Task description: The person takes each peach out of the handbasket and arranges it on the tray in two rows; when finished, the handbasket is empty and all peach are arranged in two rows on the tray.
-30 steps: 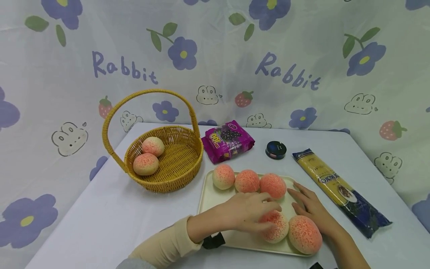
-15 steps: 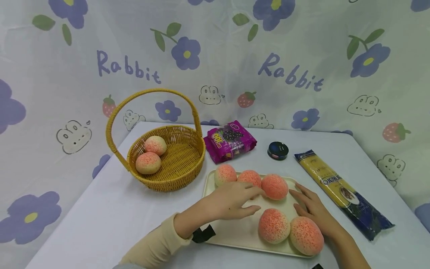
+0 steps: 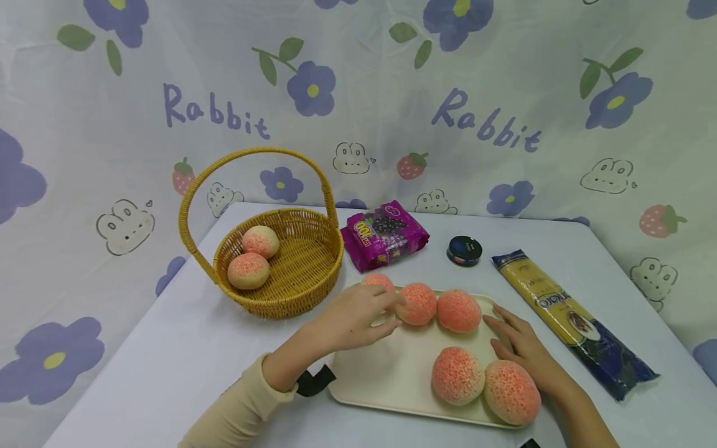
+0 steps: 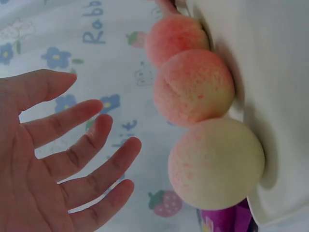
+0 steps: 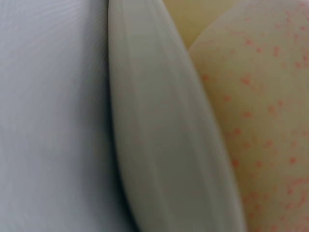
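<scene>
A cream tray point(image 3: 386, 379) holds several pink-and-cream peaches. Three stand along its back edge: the left peach point(image 3: 378, 281), partly hidden by my left hand point(image 3: 353, 316), the middle peach point(image 3: 417, 303) and the right peach point(image 3: 459, 310). Two more, a front peach point(image 3: 457, 376) and a corner peach point(image 3: 512, 392), lie at the front right. My left hand, fingers spread and holding nothing, hovers over the tray's left side; the left wrist view shows its palm facing the pale peach point(image 4: 216, 163). My right hand point(image 3: 523, 348) rests along the tray's right edge, fingers extended, beside the corner peach.
Back left stands a wicker basket point(image 3: 302, 298) with a tall handle and two peaches inside. Behind the tray lie a purple grape-picture packet point(image 3: 386, 235) and a round dark tin point(image 3: 464, 250). A long yellow-and-blue pasta packet point(image 3: 571, 320) lies at the right.
My left hand has moved left and back, from over the front peach to the left peach of the back row. The right hand stays at the tray's edge. The head view shifts slightly.
</scene>
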Available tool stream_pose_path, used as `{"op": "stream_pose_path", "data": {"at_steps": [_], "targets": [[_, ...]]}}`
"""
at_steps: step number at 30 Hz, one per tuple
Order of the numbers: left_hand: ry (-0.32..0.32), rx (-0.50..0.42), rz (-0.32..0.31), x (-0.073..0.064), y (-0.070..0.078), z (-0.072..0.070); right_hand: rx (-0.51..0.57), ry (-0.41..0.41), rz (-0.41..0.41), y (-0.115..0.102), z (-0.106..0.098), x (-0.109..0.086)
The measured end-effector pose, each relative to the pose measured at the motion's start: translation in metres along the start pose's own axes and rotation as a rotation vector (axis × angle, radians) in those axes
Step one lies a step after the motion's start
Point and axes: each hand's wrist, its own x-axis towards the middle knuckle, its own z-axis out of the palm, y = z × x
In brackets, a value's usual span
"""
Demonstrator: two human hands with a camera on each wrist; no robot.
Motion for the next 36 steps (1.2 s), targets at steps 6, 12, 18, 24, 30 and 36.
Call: {"op": "stream_pose_path", "data": {"at_steps": [6, 12, 18, 24, 30, 36], "targets": [[0.043, 0.034, -0.072, -0.01, -0.01, -0.005, 0.002, -0.007, 0.012, 0.0, -0.001, 0.0], [0.102, 0.036, -0.155, -0.023, -0.024, -0.014, -0.002, -0.005, 0.007, 0.0, 0.0, 0.001], [0.135, 0.061, -0.246, -0.036, -0.038, -0.026, 0.005, 0.008, -0.011, 0.0, -0.001, 0.0], [0.159, 0.074, -0.284, -0.046, -0.052, -0.033, 0.003, 0.008, -0.006, -0.002, -0.001, 0.0], [0.163, 0.048, -0.352, -0.055, -0.067, -0.036, 0.004, 0.008, -0.001, -0.001, 0.0, 0.0], [0.179, 0.018, -0.422, -0.068, -0.086, -0.033, 0.005, 0.006, -0.007, -0.001, -0.001, 0.0]]}}
